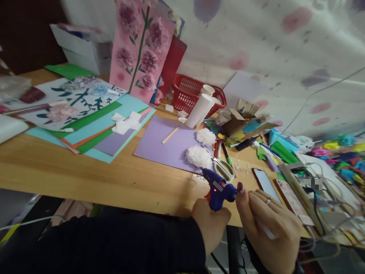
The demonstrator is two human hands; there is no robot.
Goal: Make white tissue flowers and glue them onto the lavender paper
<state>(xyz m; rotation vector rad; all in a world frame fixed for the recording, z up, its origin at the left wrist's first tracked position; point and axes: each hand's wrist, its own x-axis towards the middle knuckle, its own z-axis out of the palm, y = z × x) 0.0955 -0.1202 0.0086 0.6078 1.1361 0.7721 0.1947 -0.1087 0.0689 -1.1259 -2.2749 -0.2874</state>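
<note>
My left hand (211,222) is wrapped around the handle of a blue hot glue gun (216,186), whose red light is lit. Its nozzle points up and left, close to a white paper pompom flower (199,156) on a sheet of purple paper (158,146). At the gun's back end is the thumb of my right hand (270,224), its other fingers curled in. A whitish sliver shows under those fingers, too little of it to name. A second white pompom flower (205,137) and scissors (224,169) lie beside the first. A wooden craft stick (170,135) rests on the purple sheet.
Coloured paper sheets (105,146) and a flower picture (57,108) cover the left side. Behind stand a pink flower panel (139,49) and a red basket (182,91). Two phones (266,185) and a power strip with cables (303,194) are at right.
</note>
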